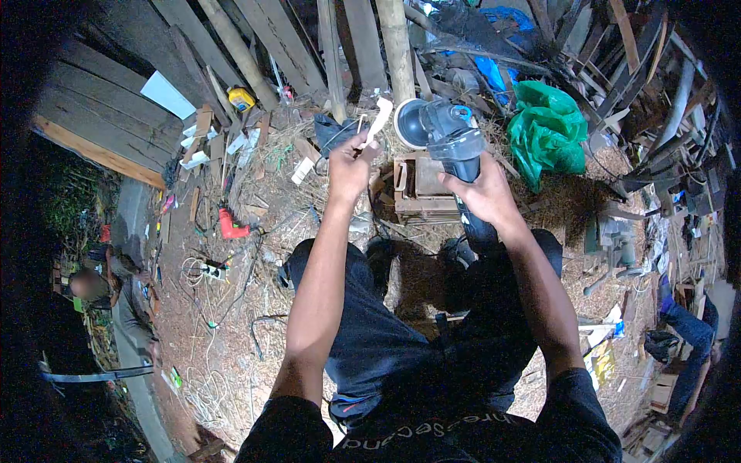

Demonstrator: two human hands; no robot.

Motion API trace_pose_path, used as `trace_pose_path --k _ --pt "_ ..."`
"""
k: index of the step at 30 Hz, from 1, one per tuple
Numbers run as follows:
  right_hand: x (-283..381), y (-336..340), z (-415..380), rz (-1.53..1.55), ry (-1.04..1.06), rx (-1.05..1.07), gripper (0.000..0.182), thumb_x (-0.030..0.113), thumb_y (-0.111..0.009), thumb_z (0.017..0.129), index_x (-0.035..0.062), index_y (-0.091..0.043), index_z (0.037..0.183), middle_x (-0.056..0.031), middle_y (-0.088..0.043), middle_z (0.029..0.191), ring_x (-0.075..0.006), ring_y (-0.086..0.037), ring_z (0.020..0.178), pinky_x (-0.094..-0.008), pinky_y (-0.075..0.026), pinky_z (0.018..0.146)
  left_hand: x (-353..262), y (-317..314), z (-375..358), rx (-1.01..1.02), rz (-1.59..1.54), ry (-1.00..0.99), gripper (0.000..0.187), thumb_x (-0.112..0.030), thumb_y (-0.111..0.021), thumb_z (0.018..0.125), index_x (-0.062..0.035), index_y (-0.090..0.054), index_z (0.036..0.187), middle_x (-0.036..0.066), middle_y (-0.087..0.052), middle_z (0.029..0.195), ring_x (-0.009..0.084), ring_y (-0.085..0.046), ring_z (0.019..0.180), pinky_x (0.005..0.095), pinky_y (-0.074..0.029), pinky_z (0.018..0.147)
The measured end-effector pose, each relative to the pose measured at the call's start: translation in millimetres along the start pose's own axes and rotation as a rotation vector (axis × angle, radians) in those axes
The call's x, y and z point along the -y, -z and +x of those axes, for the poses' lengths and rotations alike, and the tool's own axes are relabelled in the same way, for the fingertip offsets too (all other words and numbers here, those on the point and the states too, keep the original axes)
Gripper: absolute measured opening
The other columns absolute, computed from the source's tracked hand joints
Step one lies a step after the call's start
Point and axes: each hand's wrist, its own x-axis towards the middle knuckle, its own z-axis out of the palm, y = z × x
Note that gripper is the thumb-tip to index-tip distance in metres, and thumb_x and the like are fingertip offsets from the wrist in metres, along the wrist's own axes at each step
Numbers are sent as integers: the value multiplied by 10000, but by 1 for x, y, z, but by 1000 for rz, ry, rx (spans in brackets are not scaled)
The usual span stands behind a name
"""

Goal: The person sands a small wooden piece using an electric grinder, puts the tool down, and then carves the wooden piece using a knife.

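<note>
My right hand (490, 193) is wrapped round the dark body of an angle grinder (461, 154), held upright over my right knee. A round disc with a pale rim (411, 123) sits at the grinder's head and faces left. Between the fingers of my left hand (351, 166) is a small, pale, curved piece of wood (378, 119), pointing up and to the right. It stands a little apart from the disc. Below the grinder lies a low stack of wooden boards (428, 204). Whether the disc is spinning cannot be made out.
A red power tool (231, 224) lies on the ground at left, near a power strip (214, 270) and loose cables. A green plastic bag (546, 127) is at right. Planks (274, 46) lean at the back. Another person (116, 285) sits at far left.
</note>
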Motion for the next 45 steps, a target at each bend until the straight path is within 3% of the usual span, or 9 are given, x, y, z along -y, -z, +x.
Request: trace_pose_path --k 2,5,8,10,26,29,35,41,45 --pt "-1 -1 -1 14 -1 15 567 256 -809 722 -26 -564 1148 -150 -674 1023 -216 -643 931 -355 -492 869 -10 -1 -4 23 -150 107 237 -35 -574 923 86 -638 1117 134 -674 1006 173 -666 818 276 -532 769" --pt "9 1 -3 51 -5 21 570 272 -793 701 -14 -563 1137 -204 -664 1047 -314 -656 963 -403 -496 862 -18 1 -6 52 -305 200 260 -48 -570 941 99 -601 1153 155 -675 1000 209 -685 826 302 -569 767" --pt "9 1 -3 45 -4 33 572 252 -808 725 -27 -562 1161 -150 -676 1030 -220 -642 949 -356 -488 882 -23 5 -9 52 -456 307 285 -63 -580 941 83 -572 1186 172 -669 1009 254 -686 900 352 -577 813" --pt "3 -2 -1 66 -3 20 579 256 -811 723 -27 -562 1162 -151 -676 1031 -222 -642 948 -357 -488 882 -24 3 -10 48 -496 338 308 -75 -586 940 89 -551 1199 186 -668 1004 280 -690 901 363 -579 811" --pt "11 2 0 125 -6 46 582 258 -817 717 -27 -565 1158 -161 -667 1054 -229 -637 971 -362 -481 894 -30 3 -12 85 -397 312 337 -151 -653 918 109 -604 1127 150 -680 908 215 -688 794 312 -585 719" --pt "2 -3 0 70 95 -8 554 260 -807 694 -1 -580 1127 -188 -681 1009 -294 -668 932 -391 -505 853 -30 -1 -10 89 -384 322 339 -150 -653 919 107 -604 1135 150 -680 911 213 -688 792 308 -585 719" --pt "5 -1 0 111 2 53 586 254 -822 712 -23 -570 1161 -149 -670 1036 -221 -635 947 -357 -487 878 -28 4 -10 119 -348 295 327 -140 -651 919 102 -608 1134 153 -683 903 213 -691 781 304 -589 716" --pt "10 2 -1 -22 11 57 555 239 -789 712 -17 -567 1152 -185 -679 1016 -274 -668 914 -387 -506 848 -34 0 -14 141 -287 289 325 -143 -652 919 101 -609 1129 161 -689 886 216 -696 747 299 -589 691" --pt "12 2 0 91 -6 53 586 279 -825 710 -41 -573 1130 -156 -671 1029 -226 -639 935 -358 -487 875 -33 8 -14 132 -204 251 354 -153 -658 917 103 -601 1155 164 -690 878 215 -697 729 301 -589 680"
